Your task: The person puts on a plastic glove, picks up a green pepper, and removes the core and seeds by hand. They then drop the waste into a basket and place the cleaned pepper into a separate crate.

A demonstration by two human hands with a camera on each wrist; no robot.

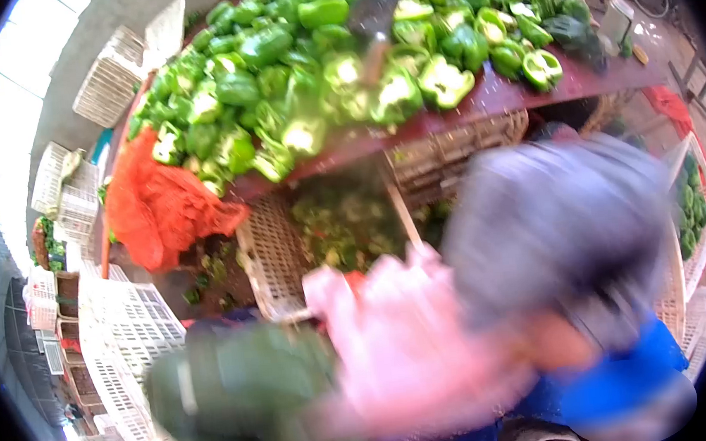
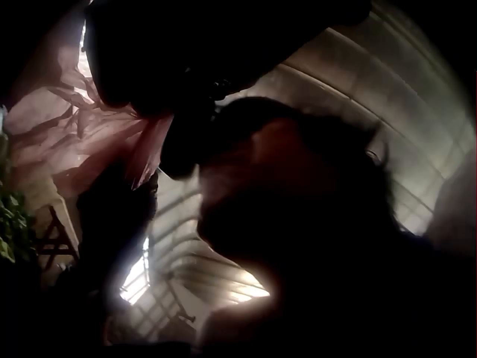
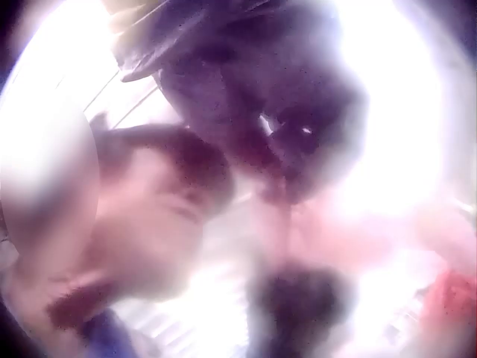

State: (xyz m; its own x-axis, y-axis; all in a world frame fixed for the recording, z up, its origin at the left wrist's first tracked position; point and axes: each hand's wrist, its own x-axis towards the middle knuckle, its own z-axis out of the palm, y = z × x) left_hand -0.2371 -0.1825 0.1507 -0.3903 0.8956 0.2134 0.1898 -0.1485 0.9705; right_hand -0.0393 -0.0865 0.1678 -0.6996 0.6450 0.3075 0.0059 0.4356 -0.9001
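Note:
Pink thin plastic (image 1: 411, 332), which looks like a bag, stretches between two gloved hands in the head view. My left hand (image 1: 242, 391), in a dark green glove, holds its left side. On the other side my right hand (image 1: 561, 225), in a greyish-purple glove and blurred, grips it too. Dark shadow hides most of the left fingers in the left wrist view, where the pink plastic (image 2: 89, 138) gathers to a bunch. Pink film also hangs from the purple glove (image 3: 276, 97) in the right wrist view.
Halved green peppers (image 1: 267, 78) cover a dark red table (image 1: 493, 97), a cleaver (image 1: 374, 11) lying on them. Red netting (image 1: 161, 206) hangs off its left corner. A plastic crate (image 1: 276, 247) with green scraps stands below. White crates (image 1: 129, 321) line the left; more peppers (image 1: 688, 206) sit at right.

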